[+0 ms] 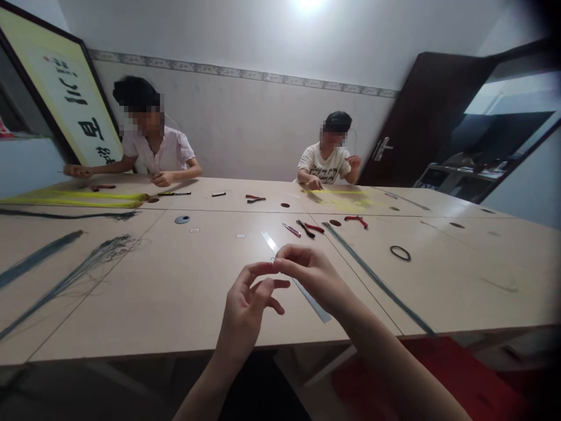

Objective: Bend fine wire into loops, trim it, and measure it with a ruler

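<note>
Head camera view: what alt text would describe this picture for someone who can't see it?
A person's right hand pinches a fine strand beside the raised left hand, above a long pale table. Red-handled pliers and teal thread bundles lie on it. One person and another person sit across it.

The left hand and right hand sit close together above the worktop, the right pinching a thin strand. A pale flat strip lies slanted beneath the right hand and forearm. Straight ahead, a hand could pass over the pale worktop until it meets red-handled pliers lying in a loose row. To the right, a long teal cord bundle lies across the way to a black ring. To the left, a hand could reach a small blue disc or travel toward fanned teal threads, which lie across that end of the worktop.
</note>
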A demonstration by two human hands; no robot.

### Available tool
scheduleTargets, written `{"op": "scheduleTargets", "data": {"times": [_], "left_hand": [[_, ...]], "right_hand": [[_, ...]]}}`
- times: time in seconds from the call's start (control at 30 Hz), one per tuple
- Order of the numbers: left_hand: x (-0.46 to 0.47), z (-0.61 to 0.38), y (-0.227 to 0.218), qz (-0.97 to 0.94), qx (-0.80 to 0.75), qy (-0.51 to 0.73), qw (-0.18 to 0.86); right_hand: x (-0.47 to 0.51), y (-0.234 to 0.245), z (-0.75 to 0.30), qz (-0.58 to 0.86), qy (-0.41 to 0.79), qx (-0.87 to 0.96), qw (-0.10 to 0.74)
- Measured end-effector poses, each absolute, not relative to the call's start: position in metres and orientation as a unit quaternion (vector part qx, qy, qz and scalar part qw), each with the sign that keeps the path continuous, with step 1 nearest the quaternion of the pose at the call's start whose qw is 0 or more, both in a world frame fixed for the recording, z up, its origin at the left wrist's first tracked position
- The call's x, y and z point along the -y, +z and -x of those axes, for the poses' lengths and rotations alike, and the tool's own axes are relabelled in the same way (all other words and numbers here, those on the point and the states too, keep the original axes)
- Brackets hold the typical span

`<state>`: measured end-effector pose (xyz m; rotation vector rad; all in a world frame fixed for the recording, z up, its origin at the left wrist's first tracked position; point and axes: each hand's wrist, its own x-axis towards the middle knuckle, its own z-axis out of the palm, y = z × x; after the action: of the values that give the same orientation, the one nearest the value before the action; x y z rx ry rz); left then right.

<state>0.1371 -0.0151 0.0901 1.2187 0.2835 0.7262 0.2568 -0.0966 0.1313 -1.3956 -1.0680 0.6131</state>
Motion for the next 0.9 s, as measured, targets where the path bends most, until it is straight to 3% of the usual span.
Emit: {"op": "scheduleTargets", "data": {"times": [0.27, 0.5, 0.67, 0.9], "left_hand": [[0.015, -0.134, 0.098, -0.425, -0.103, 0.243, 0.866], [0.011, -0.139, 0.098, -0.392, -0.119, 0.193, 0.892], [0.009, -0.146, 0.096, -0.446, -0.136, 0.224, 0.856], [0.007, -0.16, 0.092, -0.597, -0.182, 0.345, 0.701]], "right_hand": [[0.093, 0.122, -0.257, 0.514, 0.356, 0.478, 0.616], [0.095, 0.115, -0.264, 0.489, 0.358, 0.508, 0.612], [0.092, 0.106, -0.271, 0.5, 0.29, 0.519, 0.629], [0.092, 0.099, -0.272, 0.521, 0.202, 0.515, 0.65]]}}
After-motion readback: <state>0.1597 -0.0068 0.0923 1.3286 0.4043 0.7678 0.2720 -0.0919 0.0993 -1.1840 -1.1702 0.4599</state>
